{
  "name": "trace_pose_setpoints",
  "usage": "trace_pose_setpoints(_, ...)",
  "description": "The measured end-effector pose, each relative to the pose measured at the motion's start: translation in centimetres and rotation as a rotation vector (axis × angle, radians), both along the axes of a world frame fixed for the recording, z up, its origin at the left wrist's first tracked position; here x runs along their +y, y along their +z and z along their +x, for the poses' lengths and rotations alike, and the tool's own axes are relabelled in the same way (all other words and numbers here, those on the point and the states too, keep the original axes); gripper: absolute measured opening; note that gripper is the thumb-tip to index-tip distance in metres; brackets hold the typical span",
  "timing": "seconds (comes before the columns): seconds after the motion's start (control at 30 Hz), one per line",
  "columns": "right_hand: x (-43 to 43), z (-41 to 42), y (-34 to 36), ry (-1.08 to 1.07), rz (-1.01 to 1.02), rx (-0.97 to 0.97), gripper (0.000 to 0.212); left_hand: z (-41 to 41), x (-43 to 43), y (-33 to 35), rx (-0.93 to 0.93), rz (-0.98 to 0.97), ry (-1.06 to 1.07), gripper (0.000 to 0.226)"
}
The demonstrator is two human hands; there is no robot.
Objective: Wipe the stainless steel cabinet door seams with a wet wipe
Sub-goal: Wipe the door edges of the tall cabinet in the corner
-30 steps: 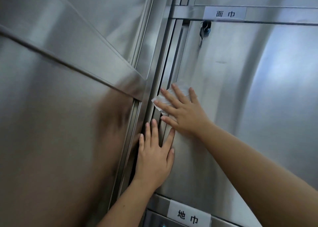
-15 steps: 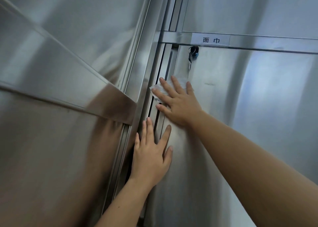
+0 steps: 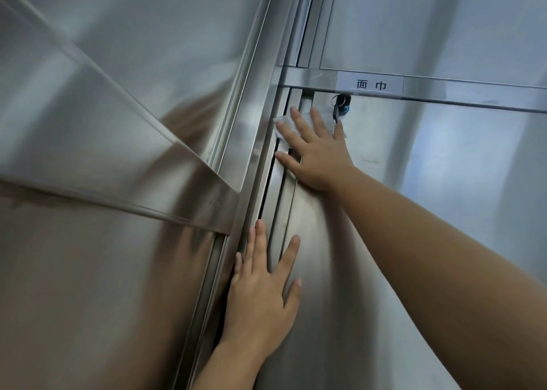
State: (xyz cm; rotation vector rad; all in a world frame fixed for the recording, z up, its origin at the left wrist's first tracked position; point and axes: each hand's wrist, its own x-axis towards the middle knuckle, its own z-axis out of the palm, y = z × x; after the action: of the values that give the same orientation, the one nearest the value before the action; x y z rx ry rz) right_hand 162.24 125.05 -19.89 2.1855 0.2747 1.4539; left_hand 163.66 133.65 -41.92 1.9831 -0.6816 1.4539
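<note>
My right hand lies flat with spread, straight fingers on a white wet wipe, pressing it against the vertical seam at the left edge of the stainless steel cabinet door, near the door's top corner. Most of the wipe is hidden under my fingers. My left hand rests flat lower down, fingers straight, across the same seam and the door's lower part. It holds nothing.
A key with a dark fob hangs in the lock just right of my right hand. Above runs a horizontal steel rail with a white label. A steel panel with a slanted ledge fills the left.
My right hand has slid the wipe up the seam toward the door's top corner, close to the key. The left hand stayed flat lower down. The camera tilted upward.
</note>
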Motion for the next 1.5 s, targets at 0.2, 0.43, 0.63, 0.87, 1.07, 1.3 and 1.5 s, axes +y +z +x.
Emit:
trace_pose_setpoints(0.2, 0.0, 0.4, 0.5, -0.051, -0.042, -0.094, 0.062, -0.9, 0.0, 0.5, -0.013, 0.037, 0.095, 0.056)
trace_pose_setpoints(0.43, 0.1, 0.5, 0.0, -0.032, -0.138, -0.158, 0.06, -0.8, 0.0, 0.5, -0.002, 0.044, 0.157, 0.056)
trace_pose_setpoints(0.63, -0.4, 0.1, -0.5, 0.049, -0.119, -0.11, 0.056, -1.1, 0.0, 0.8, 0.025, 0.043, 0.166, 0.056)
trace_pose_setpoints(0.87, -0.3, 0.1, 0.3, -0.056, -0.02, -0.081, 0.07, -1.2, 0.0, 0.9, 0.002, 0.03, 0.174, 0.056)
trace_pose_setpoints(1.07, 2.0, 0.6, 1.3, -0.084, 0.186, -0.072, 0.081, -1.3, 0.0, 0.9, -0.017, 0.023, 0.189, 0.056)
trace_pose_setpoints(1.3, 2.1, 0.5, 0.5, -0.123, 0.241, -0.105, 0.085, -1.3, 0.0, 1.0, -0.029, 0.02, 0.211, 0.057)
trace_pose_setpoints(1.5, 2.9, 0.2, 0.8, -0.154, 0.269, -0.087, 0.088, -1.0, -0.1, 0.8, -0.021, 0.03, 0.211, 0.056)
